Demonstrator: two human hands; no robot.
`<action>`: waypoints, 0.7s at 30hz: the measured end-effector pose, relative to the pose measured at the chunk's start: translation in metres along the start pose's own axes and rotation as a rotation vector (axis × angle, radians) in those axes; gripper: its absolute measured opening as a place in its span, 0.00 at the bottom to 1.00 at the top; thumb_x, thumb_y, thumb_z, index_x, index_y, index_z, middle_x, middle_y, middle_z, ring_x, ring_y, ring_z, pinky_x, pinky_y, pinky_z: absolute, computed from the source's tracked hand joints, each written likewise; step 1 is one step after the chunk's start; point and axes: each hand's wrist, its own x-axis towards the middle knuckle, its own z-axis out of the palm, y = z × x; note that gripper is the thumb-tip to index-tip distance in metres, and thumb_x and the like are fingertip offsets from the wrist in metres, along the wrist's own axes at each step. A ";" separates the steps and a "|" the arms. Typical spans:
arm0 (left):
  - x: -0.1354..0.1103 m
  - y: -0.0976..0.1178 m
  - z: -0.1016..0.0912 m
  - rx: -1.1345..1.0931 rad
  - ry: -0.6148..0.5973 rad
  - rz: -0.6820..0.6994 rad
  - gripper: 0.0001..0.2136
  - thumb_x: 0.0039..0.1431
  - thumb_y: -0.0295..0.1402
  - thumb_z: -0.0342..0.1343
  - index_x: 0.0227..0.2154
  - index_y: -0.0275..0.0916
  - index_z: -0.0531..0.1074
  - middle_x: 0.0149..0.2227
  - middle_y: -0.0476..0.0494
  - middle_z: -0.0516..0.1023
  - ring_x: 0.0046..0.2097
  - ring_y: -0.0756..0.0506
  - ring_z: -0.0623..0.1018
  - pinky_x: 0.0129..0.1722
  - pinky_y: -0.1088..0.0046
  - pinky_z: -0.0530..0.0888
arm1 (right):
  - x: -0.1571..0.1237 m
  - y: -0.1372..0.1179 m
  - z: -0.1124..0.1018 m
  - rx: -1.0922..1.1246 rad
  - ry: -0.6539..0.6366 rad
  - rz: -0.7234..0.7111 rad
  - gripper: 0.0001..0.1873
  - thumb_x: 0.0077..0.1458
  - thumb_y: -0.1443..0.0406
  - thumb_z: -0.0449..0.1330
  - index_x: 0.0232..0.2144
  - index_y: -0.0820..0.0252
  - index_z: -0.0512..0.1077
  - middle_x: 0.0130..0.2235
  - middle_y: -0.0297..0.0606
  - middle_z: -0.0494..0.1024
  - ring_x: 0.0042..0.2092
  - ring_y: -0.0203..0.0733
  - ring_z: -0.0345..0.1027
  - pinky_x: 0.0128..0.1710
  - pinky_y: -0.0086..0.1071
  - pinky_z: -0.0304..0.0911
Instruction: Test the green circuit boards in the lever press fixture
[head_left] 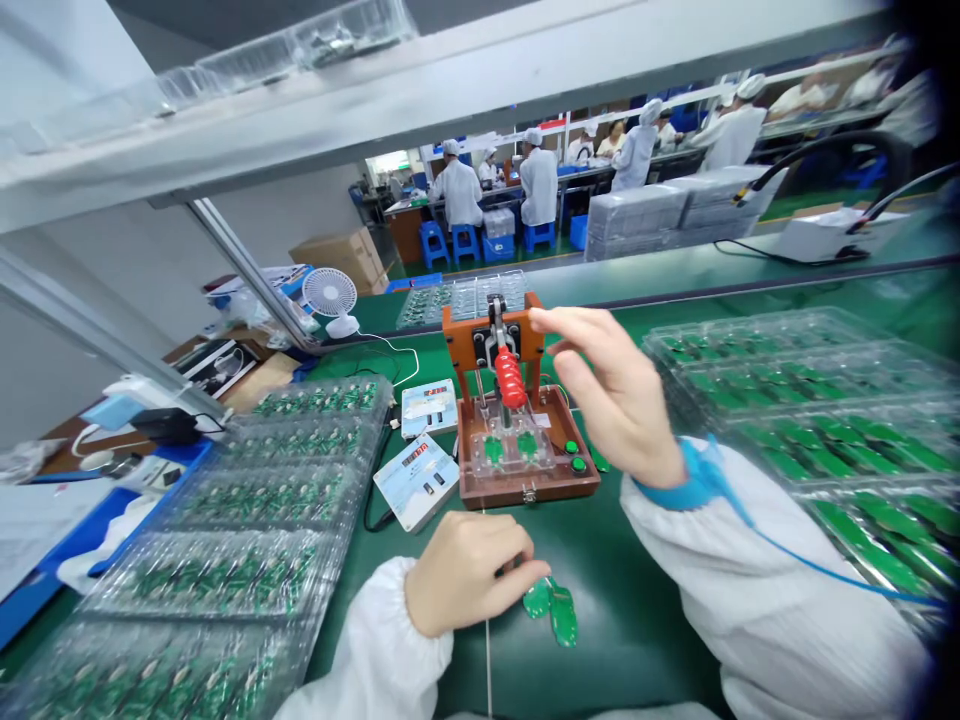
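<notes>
A worker's left hand (pixel 465 575), in a white sleeve, closes on a pair of green circuit boards (pixel 553 610) at the near edge of a green bench mat (pixel 637 640), its fingers curled over the upper end of the boards. The right hand (pixel 611 395) is raised, wrist bent, fingers (pixel 570 335) spread apart and holding nothing, just beside a brown press (pixel 529 488) with a red handle (pixel 511 380). Two more green boards (pixel 510 450) sit in a clear holder on the press base. Two white boxes (pixel 416 480) lie left of the press. Clear trays of boards (pixel 255 530) are stacked at left, with more trays (pixel 810 430) at right. A blue cuff (pixel 664 490) circles the right wrist and trails a cord. Far beyond, co-workers in white (pixel 457 190) sit at another line.
</notes>
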 end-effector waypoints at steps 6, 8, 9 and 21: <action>-0.026 -0.016 0.049 0.058 0.262 0.050 0.21 0.68 0.26 0.49 0.17 0.40 0.53 0.16 0.55 0.56 0.18 0.53 0.57 0.21 0.69 0.52 | -0.010 0.014 0.031 -0.063 -0.185 -0.266 0.22 0.72 0.57 0.49 0.63 0.54 0.67 0.60 0.46 0.74 0.64 0.53 0.64 0.64 0.54 0.61; -0.031 -0.019 0.055 0.059 0.280 0.035 0.21 0.66 0.23 0.49 0.18 0.39 0.52 0.16 0.55 0.56 0.18 0.53 0.56 0.21 0.70 0.52 | -0.016 0.016 0.037 -0.036 -0.159 -0.252 0.22 0.71 0.59 0.51 0.64 0.52 0.64 0.62 0.45 0.72 0.66 0.52 0.61 0.66 0.54 0.60; -0.032 -0.020 0.057 0.059 0.278 0.031 0.20 0.66 0.23 0.48 0.18 0.39 0.52 0.16 0.55 0.56 0.18 0.53 0.56 0.21 0.70 0.52 | -0.019 0.016 0.039 -0.024 -0.150 -0.238 0.23 0.70 0.59 0.52 0.65 0.50 0.62 0.63 0.45 0.71 0.67 0.51 0.60 0.67 0.54 0.58; -0.037 -0.017 0.063 0.041 0.301 0.038 0.19 0.64 0.23 0.48 0.17 0.40 0.54 0.17 0.54 0.58 0.18 0.51 0.55 0.19 0.70 0.52 | -0.015 0.019 0.043 -0.144 -0.053 -0.220 0.19 0.68 0.63 0.53 0.58 0.39 0.62 0.53 0.37 0.76 0.62 0.50 0.68 0.61 0.48 0.63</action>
